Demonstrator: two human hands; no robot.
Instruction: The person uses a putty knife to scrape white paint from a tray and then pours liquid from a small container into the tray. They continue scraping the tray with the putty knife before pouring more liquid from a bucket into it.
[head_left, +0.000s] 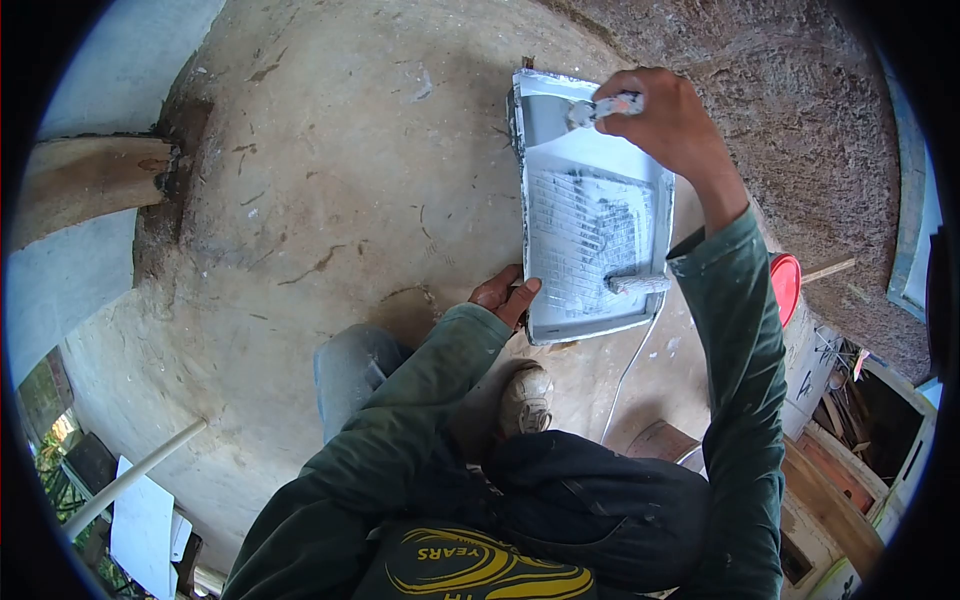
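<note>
A paint tray (597, 230) with white paint on its ribbed slope lies in front of me. My left hand (507, 294) is closed on its near left edge, thumb on the rim and the other fingers mostly hidden. Over the tray's far end, my right hand (655, 115) grips a paint-spattered handled tool (618, 106), whose tip points left toward the white paint; its kind I cannot tell. A small paint roller (638, 285) rests across the near right part of the tray, and a thin rod runs down from its right side.
Stained concrete floor (340, 170) stretches left of the tray. A rough brown wall (820, 150) rises at the right, with a red lid (785, 288) near it. My shoe (527, 398) is close below the tray. A pale pole (135, 478) stands at lower left.
</note>
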